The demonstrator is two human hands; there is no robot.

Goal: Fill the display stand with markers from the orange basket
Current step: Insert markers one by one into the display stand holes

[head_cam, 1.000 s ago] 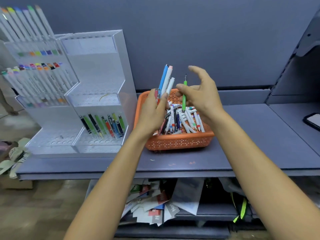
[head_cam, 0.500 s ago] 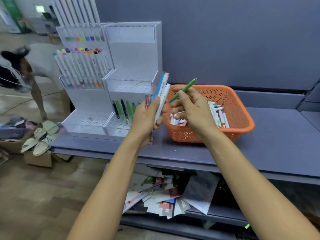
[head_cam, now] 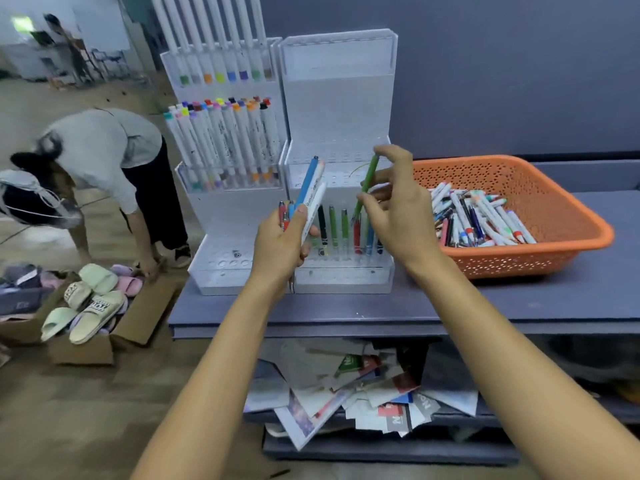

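A white tiered display stand (head_cam: 337, 109) stands on the grey shelf; its right half has a low row of pens (head_cam: 334, 226) in black, green, red and blue. My left hand (head_cam: 282, 242) is shut on a bunch of markers (head_cam: 310, 192), blue and white ones pointing up. My right hand (head_cam: 394, 206) pinches a green pen (head_cam: 367, 183), held nearly upright just above that low row. The orange basket (head_cam: 568, 209) sits to the right with several markers lying in it.
The stand's left half (head_cam: 225, 140) holds rows of white markers with coloured caps. A person (head_cam: 104, 157) bends over a cardboard box of slippers (head_cam: 93, 299) on the floor at left. Loose papers (head_cam: 353, 393) lie on the lower shelf.
My view has swung left, so the stand is now in front. Both hands moved from the basket to the stand, and the green pen turned from slanted to nearly upright over the low row.
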